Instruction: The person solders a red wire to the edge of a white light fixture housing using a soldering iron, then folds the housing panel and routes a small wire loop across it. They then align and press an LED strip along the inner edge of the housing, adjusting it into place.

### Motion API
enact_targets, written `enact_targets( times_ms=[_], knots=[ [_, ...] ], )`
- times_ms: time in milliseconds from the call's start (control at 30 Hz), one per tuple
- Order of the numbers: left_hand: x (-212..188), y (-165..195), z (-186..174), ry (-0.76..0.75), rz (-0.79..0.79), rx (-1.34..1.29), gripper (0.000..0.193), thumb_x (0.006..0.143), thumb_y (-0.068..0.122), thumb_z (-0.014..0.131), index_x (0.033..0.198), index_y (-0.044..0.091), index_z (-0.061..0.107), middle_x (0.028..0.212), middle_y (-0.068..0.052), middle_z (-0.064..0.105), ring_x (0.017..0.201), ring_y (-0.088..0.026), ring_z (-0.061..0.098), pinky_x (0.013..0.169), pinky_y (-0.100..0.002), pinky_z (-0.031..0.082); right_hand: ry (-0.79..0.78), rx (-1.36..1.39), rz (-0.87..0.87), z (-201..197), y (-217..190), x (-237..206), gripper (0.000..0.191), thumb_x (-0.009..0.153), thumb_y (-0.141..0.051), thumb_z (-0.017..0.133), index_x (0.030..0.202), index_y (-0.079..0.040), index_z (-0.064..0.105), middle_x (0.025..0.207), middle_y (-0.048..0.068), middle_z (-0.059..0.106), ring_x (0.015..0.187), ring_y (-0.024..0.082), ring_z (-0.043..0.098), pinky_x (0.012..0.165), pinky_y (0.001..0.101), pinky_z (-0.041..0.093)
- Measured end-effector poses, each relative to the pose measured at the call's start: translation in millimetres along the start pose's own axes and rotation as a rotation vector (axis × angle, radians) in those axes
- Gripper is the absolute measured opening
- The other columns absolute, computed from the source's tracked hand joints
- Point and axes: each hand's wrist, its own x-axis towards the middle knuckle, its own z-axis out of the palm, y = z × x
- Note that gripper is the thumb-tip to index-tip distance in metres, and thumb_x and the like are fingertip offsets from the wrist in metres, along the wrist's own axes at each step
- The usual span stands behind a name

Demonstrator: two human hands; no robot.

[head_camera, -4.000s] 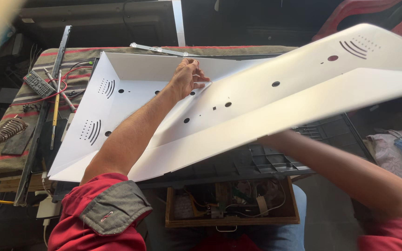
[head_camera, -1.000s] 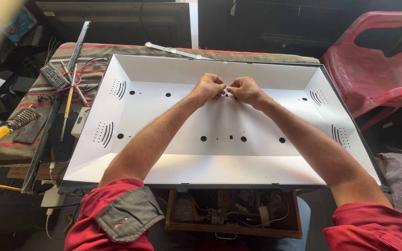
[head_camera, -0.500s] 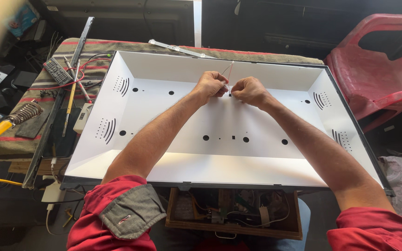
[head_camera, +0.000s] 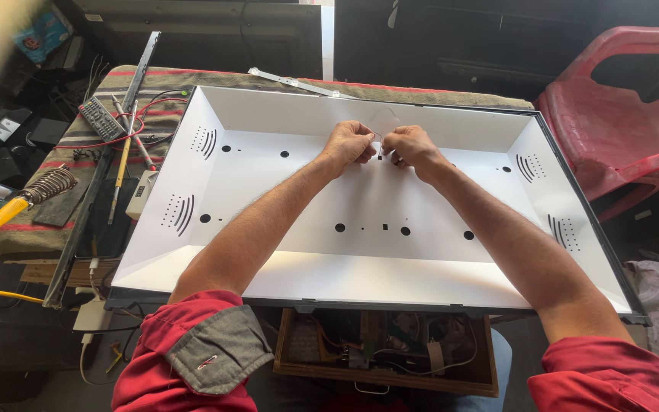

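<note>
I see the panel (head_camera: 375, 221) lying on the workbench (head_camera: 192, 76), filling its middle. My left hand (head_camera: 348, 145) and right hand (head_camera: 409, 146) meet over its far centre, toward 12 o'clock. At 9 o'clock, on the bench beside the panel, lie wires (head_camera: 116, 126) and a soldering iron stand (head_camera: 47, 185). A chair (head_camera: 619, 122) stands at 2 o'clock. An open drawer (head_camera: 383, 351) sits below the panel at 6 o'clock.

A small blue package (head_camera: 40, 34) lies top left, behind the table.

matt white panel (head_camera: 375, 198), glossy plastic chair (head_camera: 619, 114)
</note>
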Motion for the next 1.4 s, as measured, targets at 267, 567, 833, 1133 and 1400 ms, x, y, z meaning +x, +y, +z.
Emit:
enact_targets(
  times_ms=[267, 567, 833, 1133, 1400],
  knots=[
    [-1, 2, -5, -0.038, -0.019, 0.016, 0.023, 0.101, 0.022, 0.055, 0.101, 0.002, 0.067, 0.085, -0.010, 0.071, 0.071, -0.016, 0.070, 0.063, -0.029, 0.061, -0.024, 0.065, -0.023, 8, -4, -12, 0.015, 0.091, -0.015, 0.066, 0.091, -0.001, 0.069, 0.084, 0.012, 0.074, 0.066, 0.012, 0.063, 0.055, 0.0276, 0.049],
    [-12, -1, -7, -0.131, -0.091, 0.077, 0.039, 0.100, 0.039, 0.066, 0.105, 0.000, 0.066, 0.088, -0.012, 0.067, 0.066, -0.016, 0.062, 0.052, -0.030, 0.050, 0.049, -0.401, -0.391, 40, -13, -64, 0.015, 0.096, -0.014, 0.069, 0.102, -0.003, 0.077, 0.088, 0.009, 0.077, 0.079, 0.019, 0.073, 0.070, 0.0331, 0.058],
    [-25, -11, -10, -0.182, -0.009, 0.309, 0.027, 0.093, 0.007, 0.060, 0.119, 0.002, 0.067, 0.087, -0.011, 0.075, 0.065, -0.011, 0.066, 0.052, -0.027, 0.048, 0.141, -0.897, -0.811, 4, 13, -87, 0.038, 0.096, -0.029, 0.071, 0.125, -0.003, 0.066, 0.134, 0.015, 0.066, 0.130, 0.031, 0.058, 0.112, 0.0471, 0.044],
    [-83, -5, -58, -0.097, -0.114, 0.217, 0.035, 0.094, 0.006, 0.057, 0.128, 0.004, 0.065, 0.100, -0.009, 0.076, 0.067, -0.011, 0.056, 0.049, -0.026, 0.042, 0.012, -0.999, -0.448, -41, 48, -73, 0.067, 0.103, -0.055, 0.035, 0.154, -0.012, 0.041, 0.165, 0.014, 0.029, 0.155, 0.030, 0.018, 0.126, 0.0463, 0.013],
    [-121, -6, -118, -0.019, -0.041, 0.052, 0.037, 0.091, 0.011, 0.063, 0.128, 0.006, 0.066, 0.113, -0.009, 0.077, 0.082, -0.014, 0.072, 0.048, -0.027, 0.048, 0.032, -1.009, -0.539, -50, 59, -64, 0.062, 0.106, -0.049, 0.044, 0.151, -0.005, 0.043, 0.163, 0.021, 0.033, 0.154, 0.035, 0.025, 0.124, 0.0503, 0.019]
  ],
)
